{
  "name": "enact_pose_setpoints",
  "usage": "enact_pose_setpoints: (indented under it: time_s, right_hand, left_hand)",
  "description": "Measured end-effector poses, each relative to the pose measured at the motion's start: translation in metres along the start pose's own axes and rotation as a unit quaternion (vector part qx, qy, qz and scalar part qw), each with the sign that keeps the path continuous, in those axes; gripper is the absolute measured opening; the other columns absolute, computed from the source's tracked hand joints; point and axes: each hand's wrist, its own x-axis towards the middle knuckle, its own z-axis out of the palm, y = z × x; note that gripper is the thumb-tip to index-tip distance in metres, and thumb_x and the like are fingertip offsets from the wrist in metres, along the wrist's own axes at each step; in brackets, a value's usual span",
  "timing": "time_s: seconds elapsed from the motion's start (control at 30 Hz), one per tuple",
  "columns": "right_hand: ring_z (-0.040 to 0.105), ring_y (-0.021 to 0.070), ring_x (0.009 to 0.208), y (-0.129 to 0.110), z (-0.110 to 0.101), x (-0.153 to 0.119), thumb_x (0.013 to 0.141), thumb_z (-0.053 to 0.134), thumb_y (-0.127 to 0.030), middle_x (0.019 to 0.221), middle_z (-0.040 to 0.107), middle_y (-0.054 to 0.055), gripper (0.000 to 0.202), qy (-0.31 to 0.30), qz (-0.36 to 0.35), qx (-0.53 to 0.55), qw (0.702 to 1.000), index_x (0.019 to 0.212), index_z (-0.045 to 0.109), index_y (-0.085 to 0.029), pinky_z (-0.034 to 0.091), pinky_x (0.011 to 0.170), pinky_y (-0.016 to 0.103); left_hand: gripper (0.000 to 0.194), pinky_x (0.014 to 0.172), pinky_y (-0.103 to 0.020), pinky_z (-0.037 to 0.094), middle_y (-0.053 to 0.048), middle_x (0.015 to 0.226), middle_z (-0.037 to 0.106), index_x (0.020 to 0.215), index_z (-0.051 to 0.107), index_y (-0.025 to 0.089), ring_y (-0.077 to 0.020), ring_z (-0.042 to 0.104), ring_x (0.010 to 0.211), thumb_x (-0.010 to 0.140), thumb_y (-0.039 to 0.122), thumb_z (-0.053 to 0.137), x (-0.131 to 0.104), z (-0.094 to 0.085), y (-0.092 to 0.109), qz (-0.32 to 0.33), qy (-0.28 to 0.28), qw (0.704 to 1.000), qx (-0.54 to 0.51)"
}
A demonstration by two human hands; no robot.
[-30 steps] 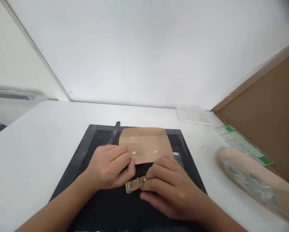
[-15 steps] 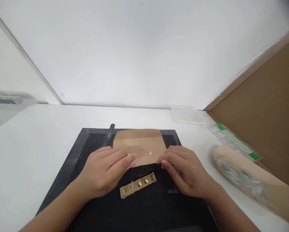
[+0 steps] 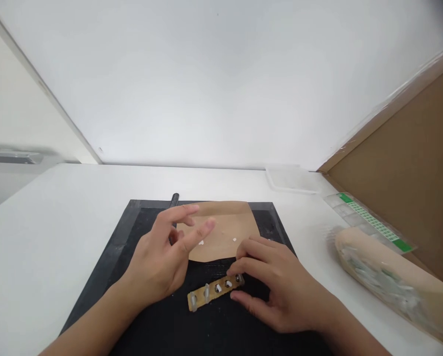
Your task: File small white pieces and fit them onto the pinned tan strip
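Note:
A tan sheet (image 3: 225, 222) with small white bits on it lies on the black board (image 3: 162, 326). In front of it rests a yellowish strip (image 3: 212, 292) with a row of round holes; clear pieces stand at some holes and white bits sit at others. My left hand (image 3: 162, 257) hovers over the sheet's left side, fingers spread and holding nothing. Around the strip's right end is my right hand (image 3: 277, 282), its thumb and fingertips apart on either side of it, with no object visible between them.
A black-handled tool (image 3: 174, 199) lies behind my left hand. At the back right is a clear shallow tray (image 3: 291, 180). A green-and-white labelled clear case (image 3: 373, 222) and a tan holder with clear plastic pieces (image 3: 388, 282) lie at the right, beside a cardboard wall (image 3: 403, 133).
My left hand has lifted and its fingers have spread. My right hand has moved down and left from the sheet's edge to the strip, its thumb opening away from the fingers.

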Motion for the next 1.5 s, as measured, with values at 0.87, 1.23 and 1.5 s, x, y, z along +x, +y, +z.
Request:
enact_pose_setpoints:
  time_s: [0.87,1.23,1.5]
  right_hand:
    - [0.054,0.0180,0.085,-0.003,0.012,0.005,0.094,0.079,-0.035,0.092,0.062,0.001,0.018,0.019,0.020,-0.064,0.998,0.093,0.067,-0.022,0.036,0.075,0.034]
    - [0.052,0.0196,0.088,-0.003,0.017,0.004,0.099,0.072,-0.028,0.094,0.060,0.001,0.013,0.002,0.026,-0.038,0.999,0.091,0.063,-0.022,0.035,0.078,0.036]
    - [0.052,0.0195,0.089,-0.004,0.020,0.004,0.099,0.070,-0.023,0.095,0.060,0.001,0.011,-0.003,0.028,-0.034,0.999,0.091,0.062,-0.022,0.035,0.080,0.036]
  left_hand:
    - [0.041,0.065,-0.031,0.061,-0.013,0.115,0.054,0.125,0.064,0.016,-0.0209,0.059,0.093,0.089,-0.002,0.059,-0.005,-0.004,0.006,0.001,-0.004,1.000,0.021]
    - [0.037,0.067,-0.032,0.058,-0.013,0.115,0.051,0.119,0.066,0.014,-0.0233,0.059,0.099,0.088,-0.004,0.060,-0.006,-0.005,0.007,0.004,-0.014,1.000,0.014]
    - [0.028,0.079,-0.042,0.053,-0.011,0.103,0.058,0.112,0.064,0.010,-0.0247,0.055,0.093,0.090,-0.004,0.056,0.001,-0.003,0.003,0.009,-0.077,0.997,-0.013]
